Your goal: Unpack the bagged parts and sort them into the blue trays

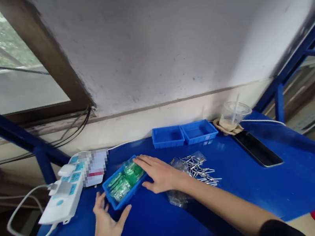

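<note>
A small blue plastic tray (pixel 124 200) sits at an angle on the blue table, with several clear packets of green contents (pixel 120 187) inside. My right hand (pixel 158 173) spans the tray's right end, fingers over the far corner and thumb by the near side. At the other end is my left hand (pixel 108 219), its fingertips by the left edge and its thumb spread away from the near side. Beside my right wrist lies a pile of thin silver metal pins (pixel 198 169), partly on a clear plastic bag (pixel 178 198) that my forearm partly covers.
Two blue trays (pixel 168 137) stand against the wall. On the right are a plastic cup with a straw (pixel 233 116) and a black phone (pixel 258 149). A white power strip (pixel 67 192) with cables and a partly blurred flat item (pixel 98 167) lie on the left.
</note>
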`<state>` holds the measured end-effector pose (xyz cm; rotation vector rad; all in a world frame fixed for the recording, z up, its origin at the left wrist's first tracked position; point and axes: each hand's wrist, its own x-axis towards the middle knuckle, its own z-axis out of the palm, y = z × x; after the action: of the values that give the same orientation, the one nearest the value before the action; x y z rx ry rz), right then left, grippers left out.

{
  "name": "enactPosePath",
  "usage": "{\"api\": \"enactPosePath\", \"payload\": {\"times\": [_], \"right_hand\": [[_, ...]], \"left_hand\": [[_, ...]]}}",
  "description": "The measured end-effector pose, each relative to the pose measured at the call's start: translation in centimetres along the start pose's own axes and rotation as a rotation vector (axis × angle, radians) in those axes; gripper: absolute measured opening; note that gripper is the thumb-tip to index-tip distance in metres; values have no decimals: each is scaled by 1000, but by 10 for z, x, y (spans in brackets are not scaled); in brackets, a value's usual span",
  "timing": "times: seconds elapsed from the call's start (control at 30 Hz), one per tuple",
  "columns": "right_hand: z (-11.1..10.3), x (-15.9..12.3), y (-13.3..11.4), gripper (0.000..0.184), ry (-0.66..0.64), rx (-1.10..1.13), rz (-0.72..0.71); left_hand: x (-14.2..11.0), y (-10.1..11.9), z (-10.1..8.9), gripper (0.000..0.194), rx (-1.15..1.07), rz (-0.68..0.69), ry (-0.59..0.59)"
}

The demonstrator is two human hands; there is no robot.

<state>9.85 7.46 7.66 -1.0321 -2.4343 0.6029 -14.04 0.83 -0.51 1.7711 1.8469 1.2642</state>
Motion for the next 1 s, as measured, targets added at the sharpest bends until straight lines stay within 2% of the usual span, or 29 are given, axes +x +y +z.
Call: {"api": "enactPosePath", "payload": {"times": [0.07,0.17,0.37,0.5,0.6,0.7,0.8,1.0], "right_hand": [[0,18,5,76,-66,-15,-15],[-2,41,10,70,-136,-93,8],[-11,55,-3,45,-352,-276,-73],[-10,53,-13,39,-359,-338,-113],[-7,48,-13,31,-338,-288,-155],[-9,39,-10,24,-249,-210,-174],[-16,24,-5,17,-99,-141,-126],[-43,-22,15,7,433,118,94]], "left_hand": [[10,-7,0,96,-21,64,-103],[19,-12,0,94,48,73,-166],[10,-18,4,84,-36,43,-184],[5,-20,6,77,-37,101,-123],[4,-20,6,79,-9,128,-89],[5,-20,5,80,7,145,-90],[4,-19,4,80,33,156,-117],[5,-19,3,82,60,125,-152]]}}
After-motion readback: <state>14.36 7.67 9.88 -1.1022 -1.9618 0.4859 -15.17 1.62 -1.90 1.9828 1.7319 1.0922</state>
